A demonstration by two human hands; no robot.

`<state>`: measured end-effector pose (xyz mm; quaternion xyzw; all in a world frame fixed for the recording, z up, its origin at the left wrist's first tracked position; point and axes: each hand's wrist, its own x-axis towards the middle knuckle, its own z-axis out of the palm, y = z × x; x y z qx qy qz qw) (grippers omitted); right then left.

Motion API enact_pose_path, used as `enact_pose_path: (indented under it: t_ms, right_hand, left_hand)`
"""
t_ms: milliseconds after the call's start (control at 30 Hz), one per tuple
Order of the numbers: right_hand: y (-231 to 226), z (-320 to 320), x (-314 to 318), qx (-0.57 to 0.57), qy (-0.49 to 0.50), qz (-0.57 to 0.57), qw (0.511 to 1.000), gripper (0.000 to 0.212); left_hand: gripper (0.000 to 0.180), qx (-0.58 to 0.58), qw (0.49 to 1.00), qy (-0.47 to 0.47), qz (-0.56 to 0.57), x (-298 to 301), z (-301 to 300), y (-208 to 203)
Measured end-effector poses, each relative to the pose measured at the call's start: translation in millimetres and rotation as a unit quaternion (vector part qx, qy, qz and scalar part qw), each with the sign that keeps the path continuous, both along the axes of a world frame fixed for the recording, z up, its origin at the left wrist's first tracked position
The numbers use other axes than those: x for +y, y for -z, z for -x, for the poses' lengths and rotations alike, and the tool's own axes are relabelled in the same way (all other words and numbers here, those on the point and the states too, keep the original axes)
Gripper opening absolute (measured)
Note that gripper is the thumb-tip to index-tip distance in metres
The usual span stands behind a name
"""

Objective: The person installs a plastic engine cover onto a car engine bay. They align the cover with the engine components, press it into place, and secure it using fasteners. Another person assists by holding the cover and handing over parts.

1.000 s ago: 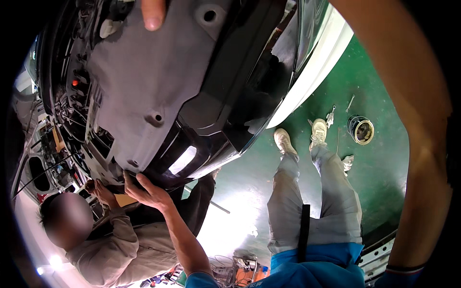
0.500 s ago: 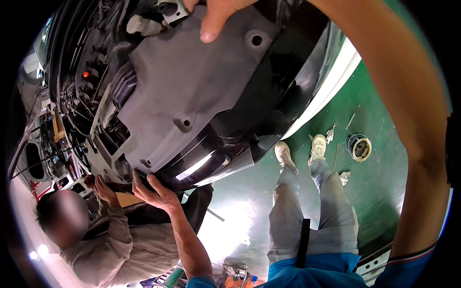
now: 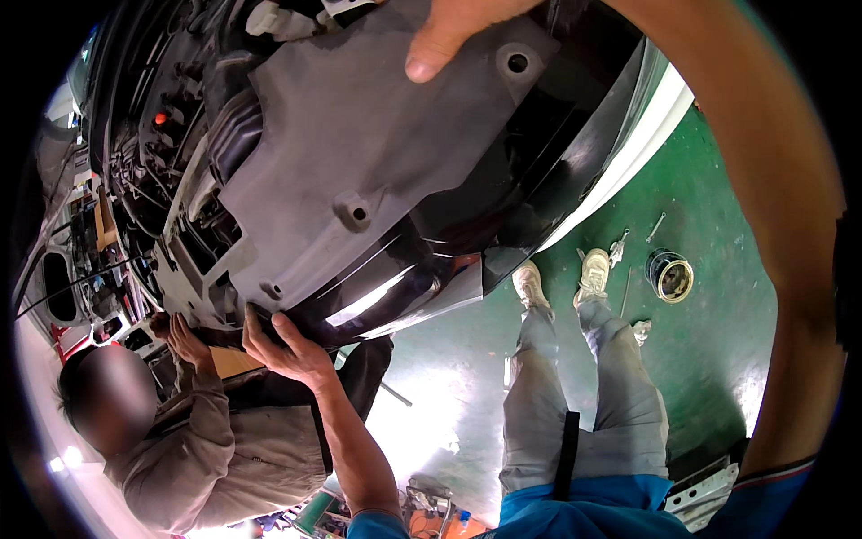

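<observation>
A black car bumper [image 3: 431, 260] with a broad grey plastic panel [image 3: 314, 135] lies slanted before me, at the open engine bay [image 3: 153, 153]. Round mounting holes dot the panel. My left hand [image 3: 292, 355] grips the bumper's near left end, fingers over the edge and thumb apart. At the top of the view my right hand [image 3: 458, 31] is closed on the far part, thumb resting on the grey panel; its other fingers are out of sight. Left of my left hand, a co-worker's hand [image 3: 191, 346] is raised against the car's lower edge.
The co-worker [image 3: 215, 449] crouches at lower left, close to my left arm. On the green floor [image 3: 700, 198] stand a round can [image 3: 671, 277], a wrench [image 3: 656, 227] and a crumpled white cloth [image 3: 640, 332]. Assorted gear [image 3: 431, 503] lies at the bottom, near my legs.
The far part of the bumper and its grey panel has shifted right, away from the engine bay, along with my right hand. My left hand keeps its grip, almost unmoved.
</observation>
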<state>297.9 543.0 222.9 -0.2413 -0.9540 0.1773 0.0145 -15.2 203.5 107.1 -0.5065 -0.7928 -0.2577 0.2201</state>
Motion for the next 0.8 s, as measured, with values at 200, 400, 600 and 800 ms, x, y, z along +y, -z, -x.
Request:
enact_pose_path:
  t_ms: [200, 400, 600, 800]
  right_hand:
    - [-10, 18, 4, -0.065, 0.002, 0.040, 0.997, 0.075]
    - [0, 15, 6, -0.047, -0.009, 0.011, 0.999, 0.076]
    - [18, 12, -7, -0.051, 0.055, -0.049, 0.996, 0.075]
    - [33, -71, -79, 0.386, 0.244, 0.032, 0.889, 0.036]
  left_hand:
    - [0.050, 0.001, 1.000, -0.018, -0.005, -4, 0, -3]
    - [0.047, 0.014, 1.000, -0.014, -0.004, 1, -3, -3]
    - [0.042, -0.003, 1.000, -0.014, 0.011, -3, -2, -7]
    - [0.042, -0.071, 0.992, 0.099, -0.039, 67, -64, -52]
